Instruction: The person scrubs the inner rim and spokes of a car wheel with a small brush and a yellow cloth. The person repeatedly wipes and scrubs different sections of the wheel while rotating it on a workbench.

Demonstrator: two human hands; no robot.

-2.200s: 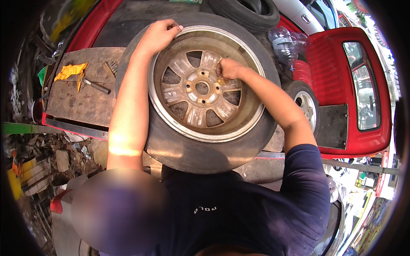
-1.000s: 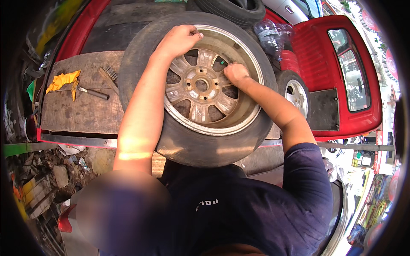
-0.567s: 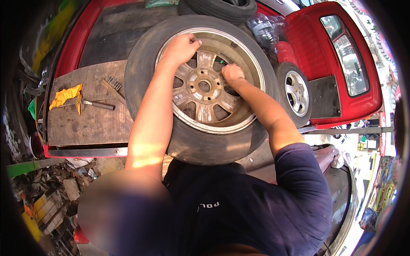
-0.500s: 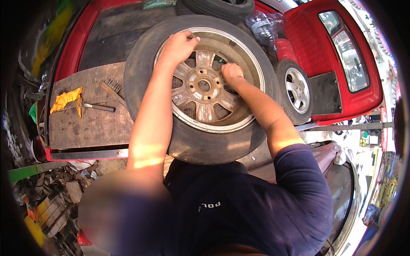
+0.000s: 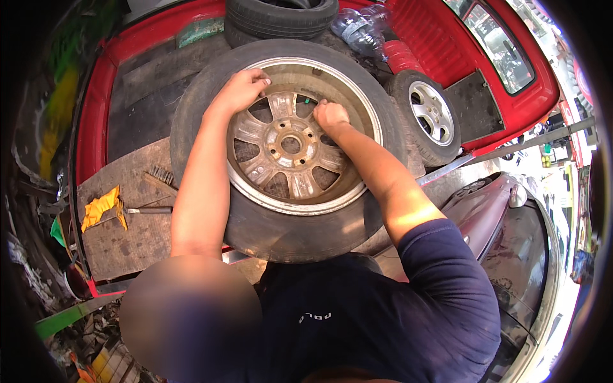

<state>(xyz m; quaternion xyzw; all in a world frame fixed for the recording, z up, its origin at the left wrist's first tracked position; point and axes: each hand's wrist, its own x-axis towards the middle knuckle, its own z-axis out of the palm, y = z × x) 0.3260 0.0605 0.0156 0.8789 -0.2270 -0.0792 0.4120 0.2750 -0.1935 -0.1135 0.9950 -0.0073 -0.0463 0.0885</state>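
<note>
A big wheel [image 5: 290, 143] lies flat in the middle of the view, on the back of a red truck [image 5: 440, 45]. It has a black tyre [image 5: 211, 96] around a grey metal rim [image 5: 357, 102] with spokes. The rim looks dusty and a bit rusty.

The person's left hand [image 5: 241, 89] rests on the far left part of the rim. Its grip is curled over the rim edge, with the fingers pressed on the metal. The person's right hand [image 5: 331, 116] is inside the rim, at the far right side, just beside a small green valve cap [image 5: 307, 100]. Its fingers are bunched together in a tight grip, but the view does not show if they hold anything. Both forearms reach across the wheel from the near side. The person wears a dark blue shirt [image 5: 383, 319].

To the left of the wheel is a dirty wooden board [image 5: 128, 223]. On it lie a yellow rag [image 5: 102, 207], a metal tool [image 5: 148, 210] touching the rag, and a small brush [image 5: 161, 179] a little farther away.

On the far side of the wheel is another black tyre [image 5: 281, 16]. Near it, to the right, is a heap of clear plastic bottles [image 5: 361, 25]. A smaller wheel [image 5: 426, 115] with a shiny silver rim lies just to the right of the big wheel. A dark red car [image 5: 498, 217] stands at the near right.
</note>
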